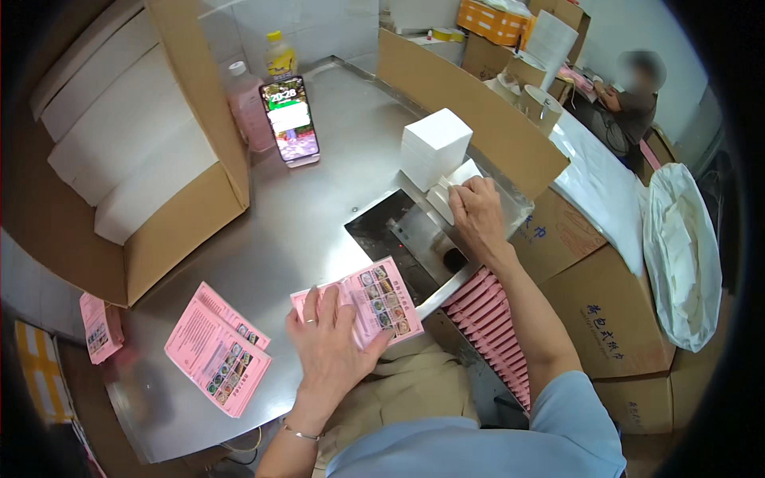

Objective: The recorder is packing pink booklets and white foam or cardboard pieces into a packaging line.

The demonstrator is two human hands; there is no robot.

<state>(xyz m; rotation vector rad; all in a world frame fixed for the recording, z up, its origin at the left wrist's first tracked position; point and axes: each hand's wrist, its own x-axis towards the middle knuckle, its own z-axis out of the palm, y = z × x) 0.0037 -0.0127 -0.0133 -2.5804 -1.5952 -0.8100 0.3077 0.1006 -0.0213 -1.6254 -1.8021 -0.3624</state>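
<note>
My left hand (331, 338) lies across a pink printed packet (384, 301) at the table's near edge, its fingers and thumb gripping it. Small food pictures cover part of the packet. My right hand (480, 211) is closed at the white folded tissues (441, 197) beside the metal slot, with the fingertips partly hidden. Just behind it stands a taller stack of white folded tissues (435, 147). The dark opening with a metal block (422, 243) lies between my hands. More pink printed packets (219, 350) rest left of my left hand.
A large carton (187, 231) of white stacks stands at the left, near a propped phone (289, 119) and a pink bottle (249, 107). A row of pink packets (490, 334) lies below my right forearm. Cartons (606, 311) and a white bag (684, 255) stand right; a person (625, 107) sits behind.
</note>
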